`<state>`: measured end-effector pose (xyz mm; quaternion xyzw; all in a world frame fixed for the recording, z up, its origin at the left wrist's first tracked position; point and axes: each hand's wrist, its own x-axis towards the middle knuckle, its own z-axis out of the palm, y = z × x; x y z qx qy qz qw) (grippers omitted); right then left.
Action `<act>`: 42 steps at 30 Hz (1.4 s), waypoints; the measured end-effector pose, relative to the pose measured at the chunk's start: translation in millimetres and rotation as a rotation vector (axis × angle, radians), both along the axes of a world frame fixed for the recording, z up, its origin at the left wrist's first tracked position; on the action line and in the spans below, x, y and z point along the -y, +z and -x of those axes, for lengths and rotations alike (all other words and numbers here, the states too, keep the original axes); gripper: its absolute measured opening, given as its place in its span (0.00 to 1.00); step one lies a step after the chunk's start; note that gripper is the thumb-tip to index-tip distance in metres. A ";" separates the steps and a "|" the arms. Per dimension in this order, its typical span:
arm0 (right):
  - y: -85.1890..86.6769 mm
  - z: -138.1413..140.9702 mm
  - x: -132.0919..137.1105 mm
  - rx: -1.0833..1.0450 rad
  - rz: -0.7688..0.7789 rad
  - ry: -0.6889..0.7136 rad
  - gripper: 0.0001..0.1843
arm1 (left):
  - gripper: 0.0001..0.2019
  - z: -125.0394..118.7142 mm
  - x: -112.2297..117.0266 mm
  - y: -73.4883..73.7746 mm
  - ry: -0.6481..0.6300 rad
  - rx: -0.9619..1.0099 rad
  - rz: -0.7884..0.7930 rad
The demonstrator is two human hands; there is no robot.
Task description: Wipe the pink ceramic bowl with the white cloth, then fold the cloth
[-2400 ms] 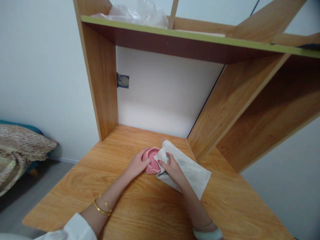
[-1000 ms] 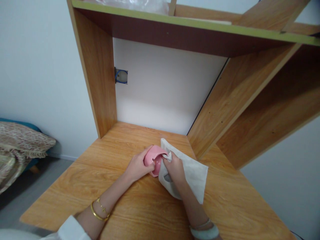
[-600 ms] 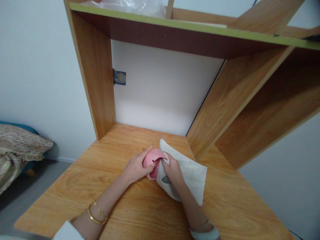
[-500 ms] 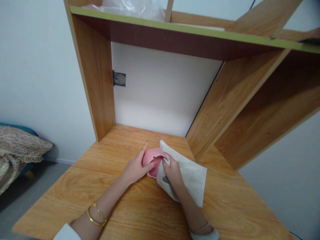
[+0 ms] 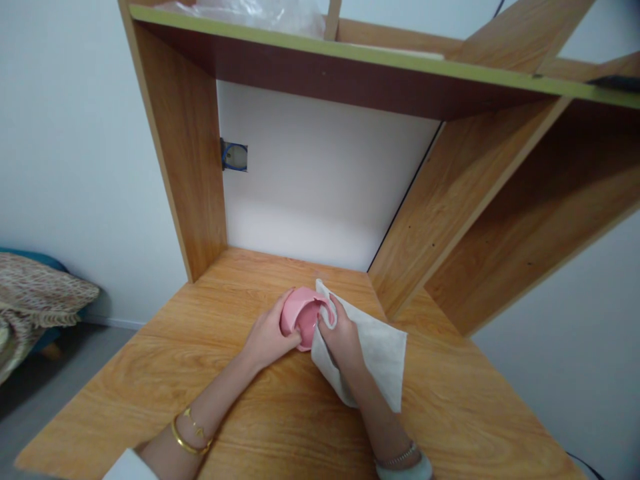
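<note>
A pink bowl-like container (image 5: 299,304) with an uneven rim is tilted so its hollow inside faces me, just above or on the wooden desk. My left hand (image 5: 273,335) grips its left side, thumb over the near rim and fingers behind. On the right, my right hand (image 5: 343,335) pinches a pale grey cloth (image 5: 379,353) over the container's right rim, thumb toward the inside. The rest of the cloth drapes to the right, partly under my right wrist. The fingertips behind the container are hidden.
The wooden desktop (image 5: 225,393) spreads around my hands, backed by upright panels (image 5: 173,147). Above runs a shelf (image 5: 300,50) bearing a clear plastic bag (image 5: 265,15). A wall opening with wires (image 5: 235,157) sits behind. A fringed blanket (image 5: 40,287) lies on blue furniture at left.
My left thumb has shifted from inside the container onto its near rim, and the fingers have closed around its side. The container has turned slightly, showing more of its inside.
</note>
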<state>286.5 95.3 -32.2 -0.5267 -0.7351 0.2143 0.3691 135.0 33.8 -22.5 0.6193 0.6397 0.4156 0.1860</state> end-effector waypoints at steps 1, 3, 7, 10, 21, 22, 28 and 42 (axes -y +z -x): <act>1.3 -0.3 0.7 0.026 0.004 -0.006 0.28 | 0.36 -0.2 0.3 0.8 0.016 -0.005 0.007; 2.6 -0.5 1.5 0.050 0.007 -0.007 0.28 | 0.36 -1.0 0.8 1.7 0.040 -0.009 0.012; 2.4 0.7 2.5 0.075 0.015 -0.007 0.28 | 0.36 -2.6 1.4 2.0 0.054 -0.034 -0.007; 2.7 1.1 3.2 0.117 0.017 -0.024 0.29 | 0.36 -3.3 1.1 1.9 0.057 -0.045 0.000; -0.1 -5.6 -3.0 0.288 -0.044 -0.016 0.33 | 0.36 -2.3 3.9 4.1 -0.035 -0.145 0.044; -1.7 -6.6 -4.4 0.274 -0.043 -0.013 0.33 | 0.37 -2.7 4.9 4.1 -0.063 -0.164 0.041; -13.1 -8.4 -9.8 0.117 0.000 0.038 0.28 | 0.36 -1.9 4.8 0.5 -0.088 -0.160 0.014; -13.7 -1.8 -9.4 -0.145 0.019 -0.026 0.29 | 0.40 -11.8 2.6 -10.3 -0.095 0.155 -0.068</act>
